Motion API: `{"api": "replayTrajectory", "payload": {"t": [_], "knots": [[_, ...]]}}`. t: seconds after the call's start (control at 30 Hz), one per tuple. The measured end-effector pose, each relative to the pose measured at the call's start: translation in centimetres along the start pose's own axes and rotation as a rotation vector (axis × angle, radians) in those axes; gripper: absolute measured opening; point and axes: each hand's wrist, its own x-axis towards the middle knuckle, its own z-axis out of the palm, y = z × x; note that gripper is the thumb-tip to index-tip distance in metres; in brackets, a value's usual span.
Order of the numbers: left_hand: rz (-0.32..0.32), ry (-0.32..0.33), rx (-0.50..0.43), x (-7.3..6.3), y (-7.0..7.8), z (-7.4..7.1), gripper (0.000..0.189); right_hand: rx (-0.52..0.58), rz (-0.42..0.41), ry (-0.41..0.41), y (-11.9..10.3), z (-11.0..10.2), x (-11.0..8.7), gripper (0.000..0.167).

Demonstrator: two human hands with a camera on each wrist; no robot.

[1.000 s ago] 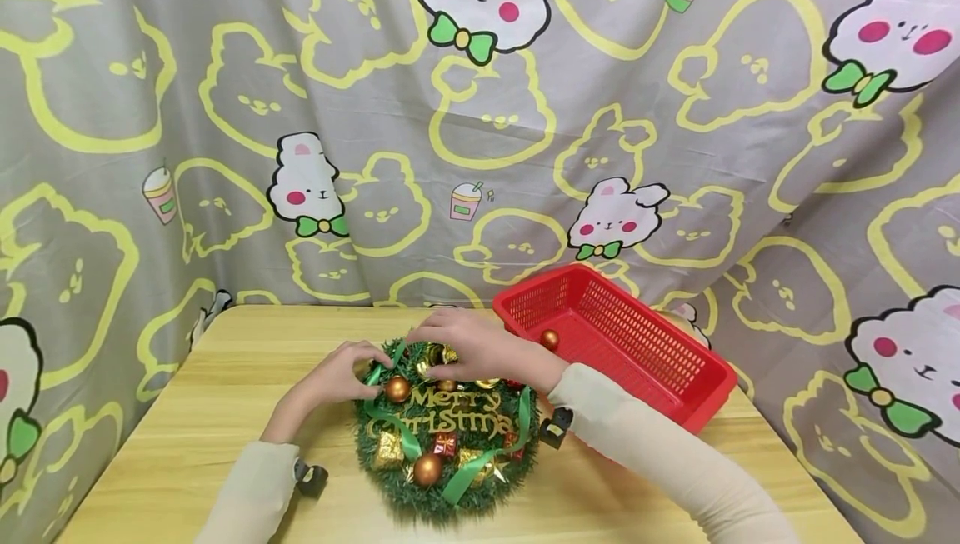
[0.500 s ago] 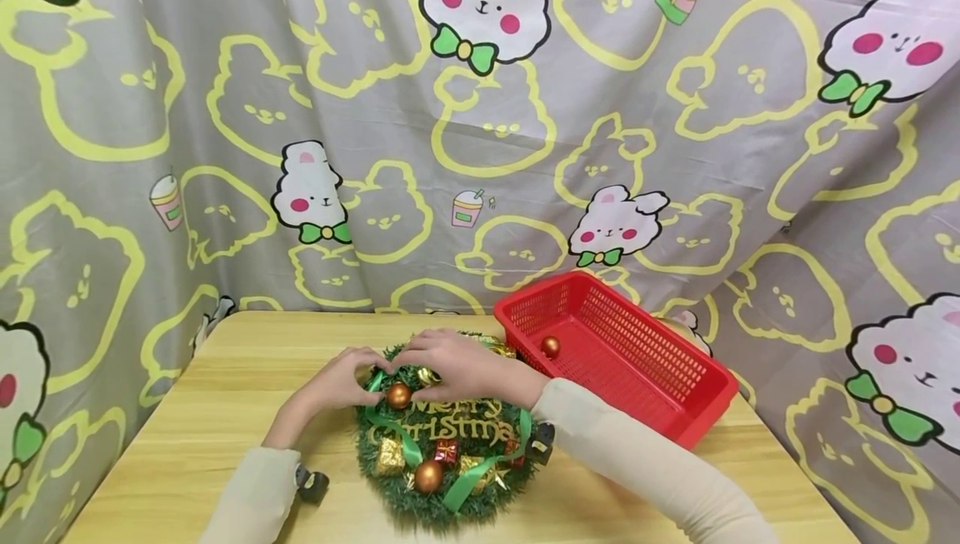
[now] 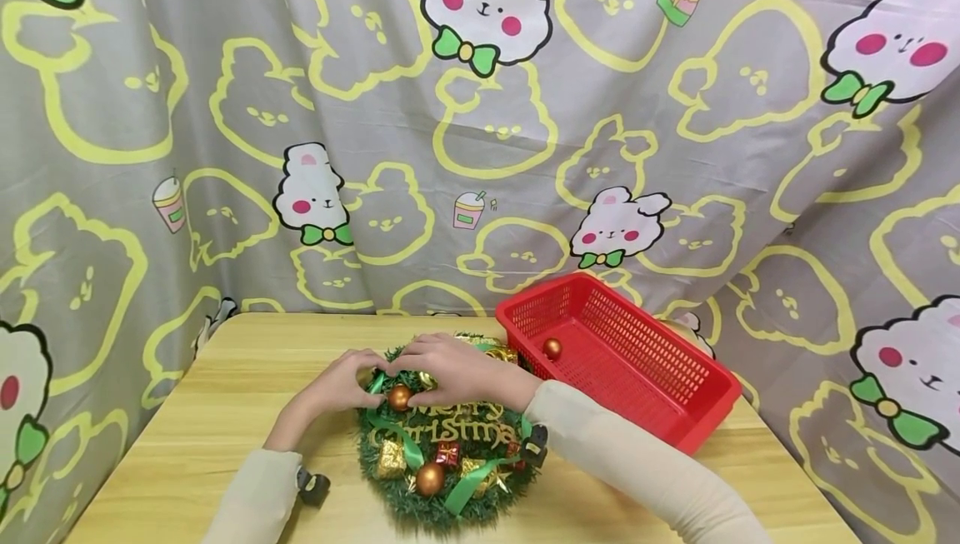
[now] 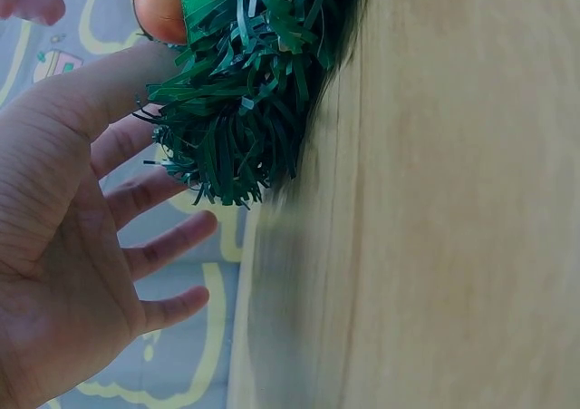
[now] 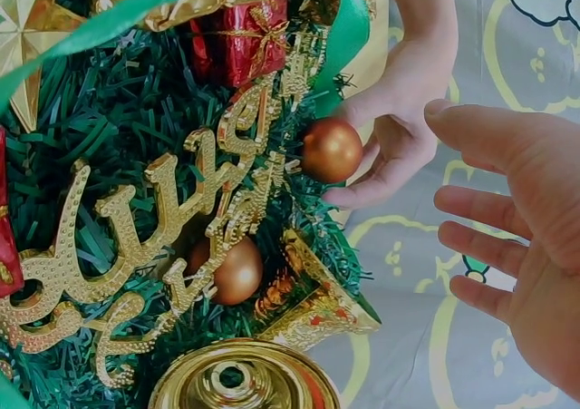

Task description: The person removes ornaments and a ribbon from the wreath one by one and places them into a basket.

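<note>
A green tinsel wreath (image 3: 420, 506) with gold "Merry Christmas" lettering lies on the table. An orange-brown ball ornament (image 3: 400, 396) sits at its upper left edge, between both hands. My left hand (image 3: 347, 383) is at that edge, thumb beside the ball; the left wrist view shows its fingers (image 4: 172, 246) straight and spread beside the tinsel. My right hand (image 3: 457, 369) hovers over the wreath's top, thumb near the ball. In the right wrist view the right fingers (image 5: 485, 246) are extended, holding nothing. A green ribbon (image 3: 471, 486), small gift boxes and gold bells decorate the wreath.
A red plastic basket (image 3: 618, 319) stands behind and right of the wreath, with one loose orange-brown ball (image 3: 552, 349) inside. The wooden table (image 3: 247, 361) ends at a grey patterned curtain (image 3: 487, 152).
My right hand has moved left and slightly toward me, from the gold bells to beside the ball. The left hand has barely shifted. The view has tilted slightly upward.
</note>
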Motion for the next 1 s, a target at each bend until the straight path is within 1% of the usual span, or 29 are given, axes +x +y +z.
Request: {"api": "replayTrajectory", "payload": {"t": [0.2, 0.43, 0.63, 0.83, 1.0], "knots": [[-0.014, 0.010, 0.016, -0.1, 0.4, 0.0, 0.038, -0.002, 0.020, -0.018, 0.0, 0.2, 0.1, 0.051], [-0.023, 0.011, 0.014, -0.2, 0.7, -0.4, 0.040, -0.014, 0.035, -0.046, 0.0, 0.3, 0.4, 0.052], [-0.018, 0.007, 0.018, -0.2, 0.7, -0.4, 0.039, -0.022, 0.044, -0.068, 0.1, 0.6, 0.6, 0.052], [-0.013, 0.003, 0.015, -0.1, 0.4, -0.3, 0.037, -0.033, 0.030, -0.072, 0.5, 1.3, 0.9, 0.050], [-0.016, 0.001, 0.029, 0.0, 0.3, -0.1, 0.037, -0.070, 0.013, -0.081, 0.8, 1.9, 1.1, 0.049]]}}
